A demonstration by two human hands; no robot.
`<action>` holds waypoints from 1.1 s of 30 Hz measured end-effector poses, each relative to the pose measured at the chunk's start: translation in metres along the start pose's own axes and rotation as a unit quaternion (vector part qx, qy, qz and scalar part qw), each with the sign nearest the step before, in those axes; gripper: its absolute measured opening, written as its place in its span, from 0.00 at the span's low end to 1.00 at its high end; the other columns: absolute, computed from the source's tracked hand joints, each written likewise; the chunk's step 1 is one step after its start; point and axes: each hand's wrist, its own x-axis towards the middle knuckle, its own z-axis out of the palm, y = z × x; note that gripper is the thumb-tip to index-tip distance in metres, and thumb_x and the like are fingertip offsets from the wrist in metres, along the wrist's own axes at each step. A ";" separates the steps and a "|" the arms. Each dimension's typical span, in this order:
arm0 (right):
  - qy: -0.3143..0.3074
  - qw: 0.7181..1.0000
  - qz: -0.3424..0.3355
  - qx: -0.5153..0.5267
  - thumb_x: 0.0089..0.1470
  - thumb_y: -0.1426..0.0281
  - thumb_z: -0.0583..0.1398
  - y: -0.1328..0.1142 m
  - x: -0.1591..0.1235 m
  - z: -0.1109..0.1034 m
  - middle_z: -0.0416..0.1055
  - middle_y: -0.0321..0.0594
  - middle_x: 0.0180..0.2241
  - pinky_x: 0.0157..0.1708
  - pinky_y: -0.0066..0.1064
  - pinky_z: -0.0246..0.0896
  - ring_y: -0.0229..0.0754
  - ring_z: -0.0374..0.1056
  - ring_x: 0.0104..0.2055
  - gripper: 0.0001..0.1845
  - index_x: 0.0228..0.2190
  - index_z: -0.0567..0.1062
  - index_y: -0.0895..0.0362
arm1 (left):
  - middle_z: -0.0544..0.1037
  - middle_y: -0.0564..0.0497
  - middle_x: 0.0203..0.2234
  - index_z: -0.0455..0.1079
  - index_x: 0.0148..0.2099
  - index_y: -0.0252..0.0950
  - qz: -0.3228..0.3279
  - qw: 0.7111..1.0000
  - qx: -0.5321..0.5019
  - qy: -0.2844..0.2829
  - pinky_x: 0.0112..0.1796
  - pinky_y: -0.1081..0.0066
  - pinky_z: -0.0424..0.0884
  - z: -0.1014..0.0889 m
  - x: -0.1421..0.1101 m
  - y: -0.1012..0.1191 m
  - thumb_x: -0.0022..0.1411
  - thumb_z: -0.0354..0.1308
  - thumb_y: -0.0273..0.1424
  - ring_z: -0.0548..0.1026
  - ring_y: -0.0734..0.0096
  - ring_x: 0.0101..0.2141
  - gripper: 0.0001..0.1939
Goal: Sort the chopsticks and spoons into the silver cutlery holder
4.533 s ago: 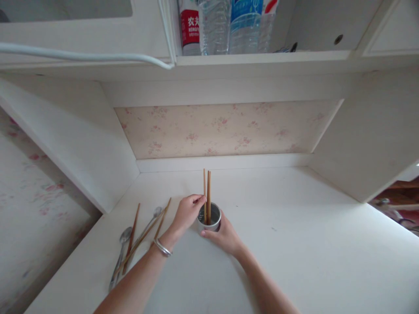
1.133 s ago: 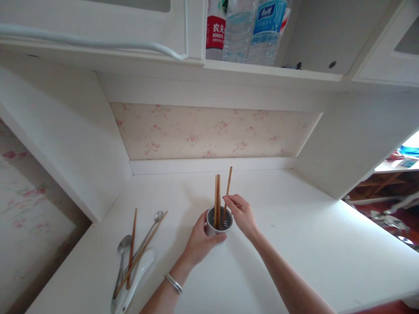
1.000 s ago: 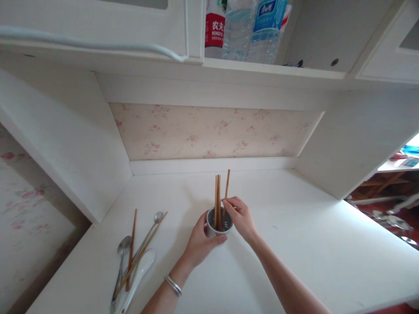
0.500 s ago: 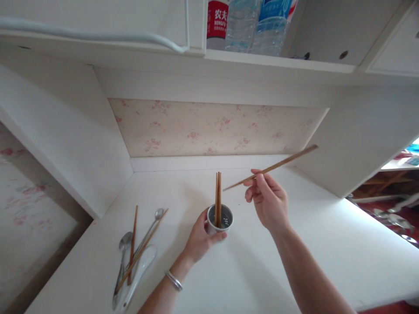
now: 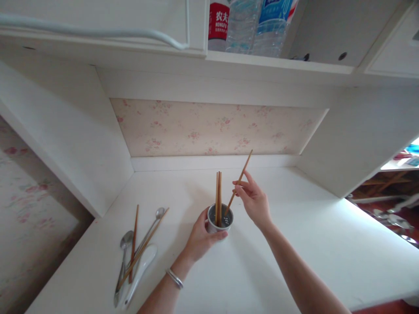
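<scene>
My left hand point(image 5: 202, 237) is wrapped round a metal utensil cup point(image 5: 220, 228) with holes in its bottom, keeping it on the white surface. Several wooden chopsticks point(image 5: 218, 192) stand upright in the cup, bunched toward its left side. Between thumb and fingertips, my right hand point(image 5: 252, 198) pinches a single chopstick point(image 5: 244, 169). That chopstick slants, and its lower tip reaches the cup's mouth at the right side; whether it touches the inside I cannot tell.
Left on the white counter point(image 5: 262, 270) lie two loose chopsticks point(image 5: 147, 242), metal spoons point(image 5: 126, 239) and a white spoon point(image 5: 144, 264), partly crossing. Overhead, a cabinet shelf point(image 5: 278, 62) holds plastic bottles point(image 5: 244, 26). Side panels point(image 5: 353, 131) flank the counter.
My right hand has moved left and turned the chopstick from a shallow slant to a steep one, bringing its lower tip to the cup. My left hand and the cup have stayed put.
</scene>
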 end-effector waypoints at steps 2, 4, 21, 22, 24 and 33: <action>-0.019 0.999 0.003 -0.039 0.54 0.61 0.63 0.006 -0.005 0.004 0.79 0.41 0.40 0.43 0.42 0.73 0.44 0.76 0.36 0.41 0.64 0.54 0.49 | 0.74 0.41 0.53 0.61 0.60 0.38 0.002 1.000 0.001 0.004 0.51 0.59 0.69 0.000 0.000 -0.001 0.45 0.73 0.30 0.74 0.56 0.49 0.41; -0.033 0.997 0.021 -0.063 0.54 0.61 0.63 0.013 -0.009 0.007 0.79 0.42 0.39 0.43 0.42 0.72 0.45 0.76 0.37 0.39 0.63 0.57 0.52 | 0.74 0.41 0.52 0.62 0.59 0.38 0.007 1.000 0.004 0.009 0.51 0.59 0.69 0.000 0.001 -0.002 0.45 0.73 0.30 0.74 0.56 0.49 0.40; -0.080 0.984 0.109 -0.113 0.57 0.56 0.59 0.017 -0.031 0.019 0.81 0.38 0.34 0.40 0.37 0.70 0.49 0.76 0.39 0.16 0.35 0.82 0.52 | 0.74 0.43 0.52 0.63 0.58 0.37 0.021 0.999 0.031 0.015 0.51 0.61 0.69 0.000 0.005 -0.005 0.44 0.74 0.31 0.74 0.56 0.50 0.39; -0.089 0.982 0.108 -0.123 0.57 0.56 0.59 0.017 -0.030 0.019 0.81 0.37 0.33 0.39 0.37 0.70 0.49 0.76 0.38 0.16 0.34 0.82 0.52 | 0.74 0.43 0.52 0.63 0.58 0.37 0.019 0.999 0.031 0.015 0.51 0.60 0.69 0.000 0.005 -0.005 0.44 0.74 0.32 0.74 0.56 0.50 0.39; -0.109 0.978 0.107 -0.140 0.58 0.57 0.58 0.018 -0.030 0.019 0.81 0.37 0.33 0.38 0.38 0.70 0.49 0.76 0.37 0.17 0.34 0.83 0.52 | 0.75 0.43 0.52 0.63 0.58 0.37 0.015 0.999 0.030 0.016 0.51 0.60 0.69 0.000 0.005 -0.005 0.44 0.74 0.32 0.74 0.56 0.50 0.40; -0.161 0.970 0.159 0.090 0.57 0.52 0.59 0.042 -0.044 0.009 0.72 0.41 0.54 0.59 0.45 0.57 0.51 0.65 0.58 0.28 0.55 0.71 0.50 | 0.75 0.44 0.52 0.64 0.59 0.40 -0.001 0.999 0.032 0.002 0.53 0.58 0.67 0.001 0.004 0.002 0.45 0.73 0.32 0.73 0.54 0.51 0.39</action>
